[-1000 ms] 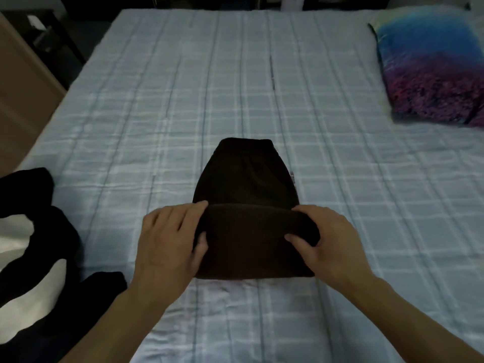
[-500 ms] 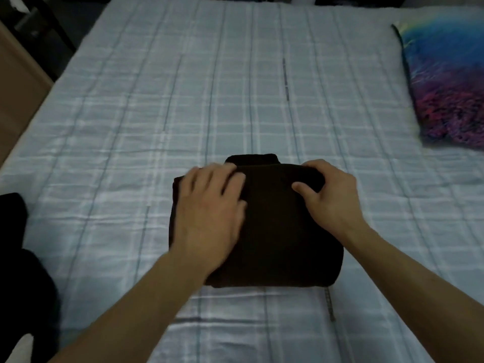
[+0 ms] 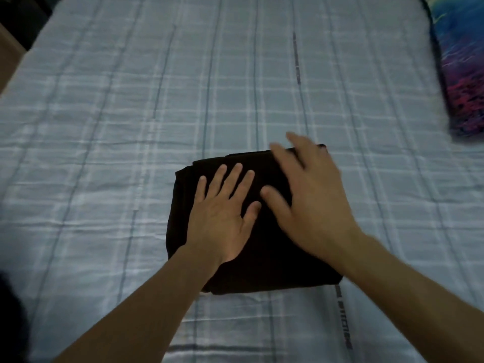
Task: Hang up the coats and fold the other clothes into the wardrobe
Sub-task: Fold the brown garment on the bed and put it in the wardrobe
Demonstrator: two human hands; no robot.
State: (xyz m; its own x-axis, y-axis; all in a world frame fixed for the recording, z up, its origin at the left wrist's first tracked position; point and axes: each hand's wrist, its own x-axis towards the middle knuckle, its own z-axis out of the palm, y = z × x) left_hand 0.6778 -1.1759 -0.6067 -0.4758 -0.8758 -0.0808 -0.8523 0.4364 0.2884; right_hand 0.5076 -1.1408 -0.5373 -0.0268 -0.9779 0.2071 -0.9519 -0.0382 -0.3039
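folded garment (image 3: 264,247) mid-bed (image 3: 104,153) | both hands on it, left hand (image 3: 222,218) beside right hand (image 3: 311,203) | pillow (image 3: 463,66) far right

Dim, bluish light is falling evenly; the right hand (image 3: 311,195) is smearing with motion blur, and corners at 7 and 11 o'clock are darkening.

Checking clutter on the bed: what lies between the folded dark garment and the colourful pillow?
Head view: only bare checked bedsheet lies between the folded dark garment and the colourful pillow.
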